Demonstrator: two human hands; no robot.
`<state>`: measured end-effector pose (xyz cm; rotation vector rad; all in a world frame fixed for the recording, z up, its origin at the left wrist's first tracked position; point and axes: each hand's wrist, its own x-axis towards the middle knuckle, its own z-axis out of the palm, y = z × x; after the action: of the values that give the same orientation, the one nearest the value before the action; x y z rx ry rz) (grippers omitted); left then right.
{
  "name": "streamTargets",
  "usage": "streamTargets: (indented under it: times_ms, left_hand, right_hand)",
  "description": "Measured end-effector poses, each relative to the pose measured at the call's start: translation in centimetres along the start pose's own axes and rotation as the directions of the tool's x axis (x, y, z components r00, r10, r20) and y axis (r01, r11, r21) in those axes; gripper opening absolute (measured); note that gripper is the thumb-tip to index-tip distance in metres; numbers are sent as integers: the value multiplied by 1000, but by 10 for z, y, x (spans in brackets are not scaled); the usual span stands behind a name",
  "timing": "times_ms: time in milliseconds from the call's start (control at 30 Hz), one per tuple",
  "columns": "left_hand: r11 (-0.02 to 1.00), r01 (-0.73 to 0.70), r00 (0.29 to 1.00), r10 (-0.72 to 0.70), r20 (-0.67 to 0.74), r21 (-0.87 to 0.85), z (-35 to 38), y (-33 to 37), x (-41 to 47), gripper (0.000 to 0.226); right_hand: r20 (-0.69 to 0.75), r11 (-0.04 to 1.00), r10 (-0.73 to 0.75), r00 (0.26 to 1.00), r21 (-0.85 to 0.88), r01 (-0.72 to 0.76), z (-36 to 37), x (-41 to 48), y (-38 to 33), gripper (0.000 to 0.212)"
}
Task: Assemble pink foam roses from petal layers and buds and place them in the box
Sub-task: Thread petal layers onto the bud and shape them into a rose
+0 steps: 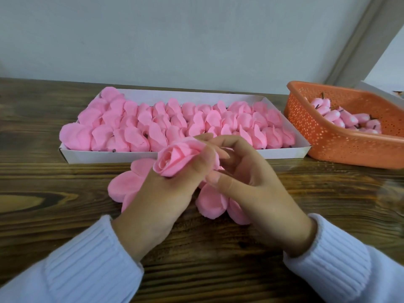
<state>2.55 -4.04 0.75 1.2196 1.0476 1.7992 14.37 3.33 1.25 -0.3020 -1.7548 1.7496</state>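
White knit sleeves (pixel 91 265) at near edge; L hand (pixel 166 193) grips the pink rose (pixel 175 158) from below, fingers curled round it, bloom facing up-left. R hand (pixel 247 178) is curled on the rose's back side, thumb + fingertips pinching outer petals. Rose held just above flat petal layers (pixel 124 186) lying on the wood table (pixel 43 193) under both hands. Behind them a white box (pixel 109 155) packed w/ rows of pink flowers (pixel 153 121), and right of it, nearly touching, an orange basket (pixel 341 147) w/ buds (pixel 349 119).
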Motion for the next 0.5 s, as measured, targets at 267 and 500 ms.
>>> streamTargets:
  times_ms: [267, 500]
  left_hand:
    - [999, 23, 997, -26, 78, 44, -1, -2, -2, 34]
    - [989, 44, 991, -61, 120, 139, -4, -3, -6, 41]
  right_hand:
    - [54, 978, 37, 998, 202, -47, 0, 2, -1, 35]
    - [53, 966, 120, 991, 226, -128, 0, 4, -1, 44]
